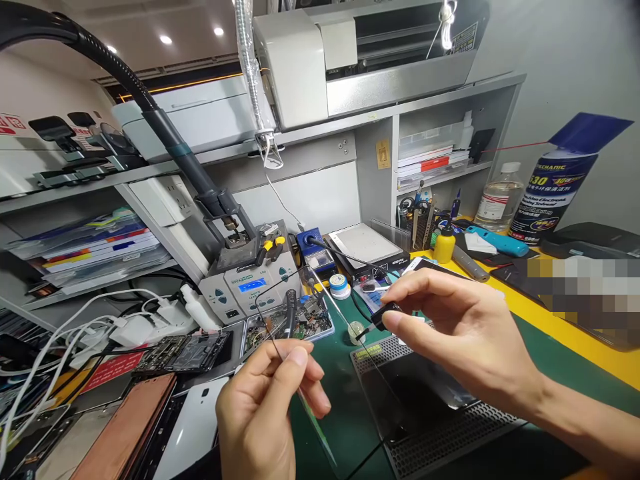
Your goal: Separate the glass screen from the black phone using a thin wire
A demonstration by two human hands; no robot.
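My right hand (460, 340) pinches a small black plug-like piece (384, 316) between thumb and fingers, its narrower end pointing left. My left hand (273, 407) is closed, thumb against index finger, on a thin dark cable (273, 341) that runs up toward the back of the bench. A thin strip with a pale, shiny edge (317, 427) shows below the left fingers; whether the hand touches it is unclear. Under my right hand, a glossy black panel (410, 383) lies on a perforated metal plate (420, 450). Another thin dark line crosses above the panel.
A soldering station (250, 293) stands behind a tray of circuit boards (315, 320). Phones, including a copper-coloured one (125, 427), and white cables (55, 333) crowd the left. At right are a yellow bottle (444, 245), a clear bottle (497, 200) and a spray can (555, 193).
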